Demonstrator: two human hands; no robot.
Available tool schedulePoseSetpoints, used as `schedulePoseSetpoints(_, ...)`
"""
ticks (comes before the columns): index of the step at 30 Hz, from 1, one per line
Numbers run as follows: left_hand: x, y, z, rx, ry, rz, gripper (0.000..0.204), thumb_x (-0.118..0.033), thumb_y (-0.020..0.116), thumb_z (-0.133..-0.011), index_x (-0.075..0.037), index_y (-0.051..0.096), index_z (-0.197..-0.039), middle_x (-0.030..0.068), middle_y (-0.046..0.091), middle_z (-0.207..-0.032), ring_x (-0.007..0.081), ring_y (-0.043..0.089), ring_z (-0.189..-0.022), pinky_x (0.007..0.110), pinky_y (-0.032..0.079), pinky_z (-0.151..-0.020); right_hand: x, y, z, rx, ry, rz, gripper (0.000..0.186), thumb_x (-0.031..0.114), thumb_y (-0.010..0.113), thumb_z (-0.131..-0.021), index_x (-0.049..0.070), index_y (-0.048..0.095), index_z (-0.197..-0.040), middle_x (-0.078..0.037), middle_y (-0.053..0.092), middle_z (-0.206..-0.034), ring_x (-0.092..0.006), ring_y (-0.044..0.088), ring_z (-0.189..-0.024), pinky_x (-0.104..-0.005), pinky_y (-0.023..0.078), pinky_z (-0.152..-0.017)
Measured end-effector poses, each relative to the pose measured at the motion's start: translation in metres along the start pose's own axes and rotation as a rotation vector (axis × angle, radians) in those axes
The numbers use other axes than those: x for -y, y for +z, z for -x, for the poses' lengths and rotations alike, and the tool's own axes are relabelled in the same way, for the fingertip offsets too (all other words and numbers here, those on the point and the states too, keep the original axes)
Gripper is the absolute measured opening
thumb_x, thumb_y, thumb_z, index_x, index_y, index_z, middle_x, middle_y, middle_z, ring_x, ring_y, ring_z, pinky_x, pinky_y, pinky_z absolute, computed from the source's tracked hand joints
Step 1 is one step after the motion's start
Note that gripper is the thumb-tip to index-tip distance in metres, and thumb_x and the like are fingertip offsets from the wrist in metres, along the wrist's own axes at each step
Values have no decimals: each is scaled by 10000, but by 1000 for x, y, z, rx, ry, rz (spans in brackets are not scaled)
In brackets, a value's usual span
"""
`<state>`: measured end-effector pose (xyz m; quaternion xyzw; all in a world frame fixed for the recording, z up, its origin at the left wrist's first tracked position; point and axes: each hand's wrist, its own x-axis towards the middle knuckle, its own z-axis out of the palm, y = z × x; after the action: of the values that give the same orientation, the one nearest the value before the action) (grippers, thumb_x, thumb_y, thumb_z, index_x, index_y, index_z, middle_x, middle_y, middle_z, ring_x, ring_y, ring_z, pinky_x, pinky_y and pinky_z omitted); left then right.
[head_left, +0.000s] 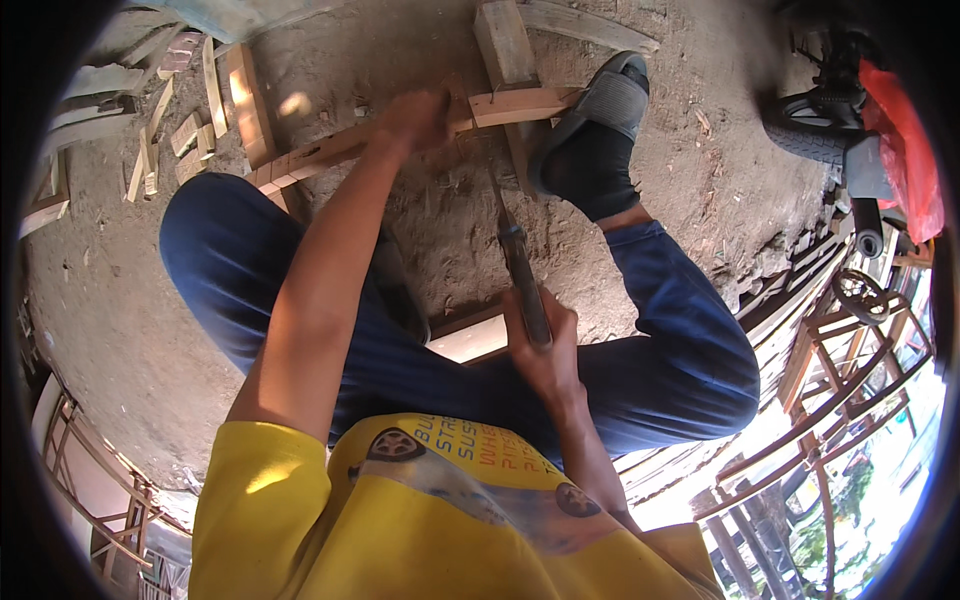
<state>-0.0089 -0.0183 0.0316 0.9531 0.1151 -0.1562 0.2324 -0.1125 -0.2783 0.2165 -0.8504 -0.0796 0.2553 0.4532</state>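
Note:
My right hand (543, 338) is wrapped round the dark handle of a saw (521, 275). Its thin blade, seen nearly edge-on, points away from me toward a curved wooden strip (325, 155). Closed over that strip, left of the blade, is my left hand (415, 118); its fingers are partly hidden and slightly blurred. The strip lies across two wooden blocks, a left block (248, 100) and a right block (507, 50). My sandalled foot (603, 110) rests at the strip's right end.
Offcuts (190, 135) and boards (95, 105) lie on the dirt floor at the far left. A motorbike wheel (810, 125) and a red plastic bag (905, 150) are at the far right. Wooden frames (825, 385) stand at the right.

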Motion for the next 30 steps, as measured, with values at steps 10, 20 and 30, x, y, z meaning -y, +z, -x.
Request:
schedulePoseSetpoints(10,7,19,0,39,72,-67,314,-204,663,-762,-1,639,-1001,191,692,-888,339,680,-865,428,558,-801,8,-24,34,60,110,21,123,63,606,-888,-27,583,-807,-44,507,-574,-50,457,-550,-271,366,-477)
schedulePoseSetpoints(20,1,10,1,-64,24,-46,362,-234,681,-732,2,613,-998,188,685,-917,371,663,-879,461,545,-815,0,-26,15,40,78,30,96,48,615,-874,-26,593,-817,-119,554,-621,-141,491,-506,-338,392,-483)
schedulePoseSetpoints(30,2,9,-4,-13,44,-11,341,-201,679,-728,25,609,-973,224,674,-939,370,662,-899,451,550,-826,2,-37,24,19,43,23,134,51,585,-899,-10,555,-784,-36,484,-571,-36,416,-557,-274,340,-473)
